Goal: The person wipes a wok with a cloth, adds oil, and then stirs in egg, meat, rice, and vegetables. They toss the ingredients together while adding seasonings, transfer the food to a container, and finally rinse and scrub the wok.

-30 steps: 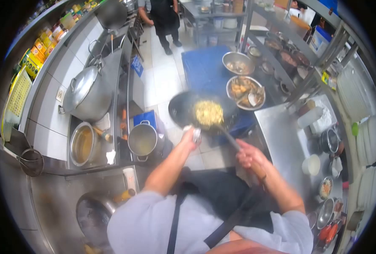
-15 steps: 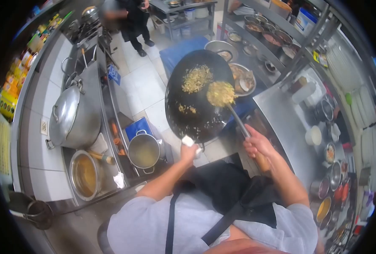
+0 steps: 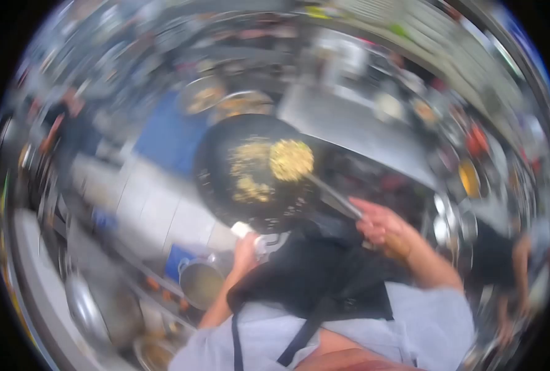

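Observation:
A black wok (image 3: 216, 185) hangs tilted in front of my apron, with loose yellowish bits of chopped food (image 3: 250, 188) on its inner surface. My left hand (image 3: 248, 252) is closed on a folded white cloth (image 3: 243, 230) at the wok's near rim; how far the fingers wrap the rim is hidden. In my right hand (image 3: 381, 226) is a long-handled ladle (image 3: 337, 196), its fingers wrapped around the handle. The ladle's bowl is heaped with the same yellowish food (image 3: 292, 159) and sits over the wok's right side.
Behind the wok stand pans of food (image 3: 244, 105) beside a blue surface (image 3: 171, 136). A steel counter (image 3: 349, 133) runs to the right. A pot (image 3: 202, 283) is low left. One person (image 3: 501, 250) stands at right; another (image 3: 80, 133), blurred, at far left.
The view has swung rightward and is blurred, so the wok appears further left. A person now shows at the right. Both hands keep their hold, and the ladle stays full over the wok.

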`<state>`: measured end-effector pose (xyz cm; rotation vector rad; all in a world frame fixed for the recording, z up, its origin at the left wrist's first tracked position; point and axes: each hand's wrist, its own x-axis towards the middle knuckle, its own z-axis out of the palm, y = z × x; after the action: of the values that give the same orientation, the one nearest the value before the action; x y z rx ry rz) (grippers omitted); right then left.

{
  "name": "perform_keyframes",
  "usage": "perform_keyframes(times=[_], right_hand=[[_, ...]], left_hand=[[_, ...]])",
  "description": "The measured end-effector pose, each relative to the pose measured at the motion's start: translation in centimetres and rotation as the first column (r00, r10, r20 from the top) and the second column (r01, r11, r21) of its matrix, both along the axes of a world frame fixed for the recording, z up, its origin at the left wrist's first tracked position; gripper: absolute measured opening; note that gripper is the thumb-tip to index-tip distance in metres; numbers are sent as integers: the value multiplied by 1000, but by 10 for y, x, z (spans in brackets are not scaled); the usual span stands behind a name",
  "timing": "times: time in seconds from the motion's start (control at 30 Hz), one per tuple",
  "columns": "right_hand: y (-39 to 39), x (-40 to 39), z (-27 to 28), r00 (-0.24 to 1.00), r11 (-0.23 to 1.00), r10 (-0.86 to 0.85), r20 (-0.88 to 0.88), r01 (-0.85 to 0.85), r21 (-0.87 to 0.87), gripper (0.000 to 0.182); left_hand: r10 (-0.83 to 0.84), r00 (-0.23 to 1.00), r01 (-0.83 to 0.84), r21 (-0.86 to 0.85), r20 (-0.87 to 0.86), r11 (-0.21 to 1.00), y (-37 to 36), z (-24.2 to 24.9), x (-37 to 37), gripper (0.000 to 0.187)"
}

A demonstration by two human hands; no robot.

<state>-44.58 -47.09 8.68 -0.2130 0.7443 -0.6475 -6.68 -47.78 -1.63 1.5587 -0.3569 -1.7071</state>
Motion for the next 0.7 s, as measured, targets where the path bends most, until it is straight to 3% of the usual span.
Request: perform_keyframes(times=[0.03,0.1,0.17,0.2,0.27,0.33,0.4,0.43,0.47,0.5,0.57,0.7], right_hand=[[11,-9,11,997,996,-75,23,74,45,67],[29,-14,25,980,980,-195,-37,194,-34,67],[39,-6,57,925,953,-301,-234,284,-104,68],[36,-8,59,907,941,-331,-260,298,-157,70],[18,-20,63,780,914,-390,-489,263,-309,72],[-3,-26,35,730,899,-423,-537,263,-351,72],[-21,-34,7,446,918,-371,-815,45,-394,80],[-26,-42,-30,446,915,-376,-812,43,-401,80],[-30,-56,-78,53,896,-364,-930,-253,-366,84],[-31,-65,-104,-349,846,-402,-847,-495,-197,88],[-4,-33,-84,-339,910,-109,-934,-412,44,91],[55,-19,-114,-324,896,-164,-932,-445,-3,88]], left_hand=[[-34,999,33,-29,-13,999,-3,-8,4,16],[-101,994,101,-15,-30,995,-3,11,23,17],[-142,988,138,-62,-61,988,6,28,47,17],[-142,986,133,-94,-89,987,9,28,55,16],[-165,983,158,-89,-82,983,11,38,50,16],[-185,981,180,-75,-56,981,5,36,52,15],[-178,978,171,-77,-108,982,3,29,48,13],[-177,978,169,-85,-107,982,2,30,45,13],[-158,976,148,-80,-151,986,4,31,41,12],[-136,971,123,-76,-196,989,5,31,37,12],[-142,969,127,-86,-202,988,10,27,33,12],[-67,984,50,-104,-167,993,9,14,24,9]])
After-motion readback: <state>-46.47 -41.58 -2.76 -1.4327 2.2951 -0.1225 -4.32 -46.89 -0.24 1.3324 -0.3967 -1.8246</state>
